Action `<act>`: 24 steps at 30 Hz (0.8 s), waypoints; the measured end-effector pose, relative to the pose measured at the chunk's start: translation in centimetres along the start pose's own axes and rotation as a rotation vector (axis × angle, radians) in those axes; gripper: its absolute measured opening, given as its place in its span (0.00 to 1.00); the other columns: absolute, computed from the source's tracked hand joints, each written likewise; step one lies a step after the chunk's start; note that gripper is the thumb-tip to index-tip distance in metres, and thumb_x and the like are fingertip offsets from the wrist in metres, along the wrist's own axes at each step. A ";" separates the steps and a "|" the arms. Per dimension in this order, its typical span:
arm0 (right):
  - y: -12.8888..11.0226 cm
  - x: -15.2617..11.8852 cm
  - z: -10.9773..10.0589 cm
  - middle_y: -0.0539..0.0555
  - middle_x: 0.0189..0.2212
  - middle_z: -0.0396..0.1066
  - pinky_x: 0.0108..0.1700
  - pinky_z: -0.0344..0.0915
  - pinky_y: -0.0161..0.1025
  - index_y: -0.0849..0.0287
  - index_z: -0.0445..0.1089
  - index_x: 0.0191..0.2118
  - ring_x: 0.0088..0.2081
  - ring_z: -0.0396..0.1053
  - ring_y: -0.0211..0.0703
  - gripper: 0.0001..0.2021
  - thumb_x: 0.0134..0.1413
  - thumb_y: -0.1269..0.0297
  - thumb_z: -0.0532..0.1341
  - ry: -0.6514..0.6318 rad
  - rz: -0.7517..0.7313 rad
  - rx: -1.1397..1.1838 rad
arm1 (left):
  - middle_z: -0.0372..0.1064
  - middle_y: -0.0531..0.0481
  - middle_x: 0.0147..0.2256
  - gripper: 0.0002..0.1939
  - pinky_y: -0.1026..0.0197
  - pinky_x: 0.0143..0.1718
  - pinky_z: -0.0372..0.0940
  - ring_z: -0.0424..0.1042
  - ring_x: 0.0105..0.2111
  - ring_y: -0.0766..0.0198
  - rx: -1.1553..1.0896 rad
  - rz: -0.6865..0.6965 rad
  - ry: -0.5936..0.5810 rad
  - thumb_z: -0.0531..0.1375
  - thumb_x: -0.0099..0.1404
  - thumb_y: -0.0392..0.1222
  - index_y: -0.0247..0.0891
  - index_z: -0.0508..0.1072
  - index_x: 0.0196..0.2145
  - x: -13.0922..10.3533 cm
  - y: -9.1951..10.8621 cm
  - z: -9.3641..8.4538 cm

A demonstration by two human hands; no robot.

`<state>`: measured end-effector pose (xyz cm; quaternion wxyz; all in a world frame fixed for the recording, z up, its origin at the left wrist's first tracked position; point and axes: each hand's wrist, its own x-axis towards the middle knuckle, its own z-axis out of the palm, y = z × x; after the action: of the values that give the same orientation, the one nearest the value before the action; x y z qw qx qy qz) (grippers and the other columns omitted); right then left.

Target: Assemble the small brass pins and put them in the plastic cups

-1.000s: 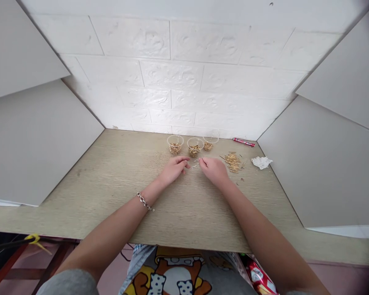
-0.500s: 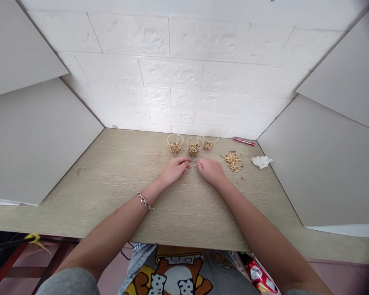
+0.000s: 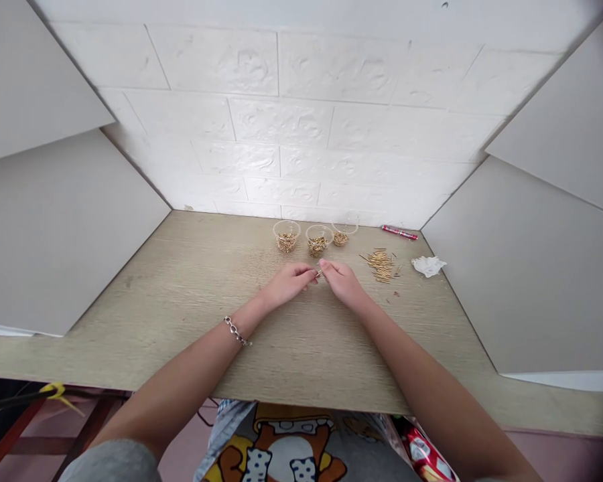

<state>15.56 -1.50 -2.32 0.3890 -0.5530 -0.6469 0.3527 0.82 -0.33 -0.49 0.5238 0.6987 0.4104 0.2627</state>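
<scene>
My left hand [image 3: 292, 282] and my right hand [image 3: 342, 282] meet just above the table, their fingertips pinched almost together. Between the fingertips shows a small, thin, shiny piece [image 3: 318, 274], too small to make out in detail; both hands are closed on it. Just behind the hands stands a clear plastic cup [image 3: 319, 242] with small gold-coloured metal parts. Another clear cup [image 3: 286, 238], to its left, holds similar tiny parts. A third cup [image 3: 340, 237] sits at the right, partly behind the middle one. Loose gold-coloured pins [image 3: 381, 265] lie in a pile right of my right hand.
Tiny bits [image 3: 266, 261] are scattered on the table [image 3: 181, 288] left of the cups. A red patterned stick-shaped object [image 3: 399, 232] lies near the white wall [image 3: 301, 114]. Crumpled white material [image 3: 429, 266] rests by the right grey panel [image 3: 543, 268]. Another grey panel [image 3: 65, 227] borders the left.
My hands have come closer together, the left one shifting slightly right. The thin piece between them shows less. The cups and the pile of pins stay where they were.
</scene>
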 end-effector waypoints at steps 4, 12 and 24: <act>-0.1 -0.1 0.4 0.48 0.17 0.59 0.27 0.53 0.32 0.61 0.58 0.18 0.22 0.57 0.34 0.21 0.51 0.51 0.44 -0.044 -0.023 0.032 | 0.66 0.50 0.26 0.12 0.68 0.27 0.59 0.62 0.25 0.70 -0.069 0.021 -0.063 0.52 0.55 0.44 0.33 0.70 0.27 0.0 0.1 0.2; -0.2 -0.3 0.0 0.48 0.18 0.61 0.27 0.53 0.31 0.61 0.61 0.19 0.24 0.58 0.34 0.20 0.50 0.51 0.47 -0.044 -0.048 0.008 | 0.66 0.51 0.26 0.14 0.69 0.26 0.58 0.60 0.22 0.72 -0.061 0.008 -0.029 0.52 0.55 0.47 0.33 0.70 0.27 0.2 -0.2 0.1; 0.1 -0.1 -1.5 0.50 0.15 0.61 0.24 0.45 0.34 0.60 0.61 0.18 0.20 0.54 0.35 0.21 0.55 0.57 0.42 0.140 -0.089 -0.630 | 0.68 0.49 0.31 0.16 0.66 0.28 0.59 0.62 0.23 0.70 0.020 -0.038 0.064 0.49 0.57 0.46 0.33 0.69 0.36 0.5 -0.8 0.3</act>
<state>16.95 -1.52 -1.76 0.2571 -0.6403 -0.7195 0.0791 1.04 0.08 -1.40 0.5083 0.6872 0.4426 0.2711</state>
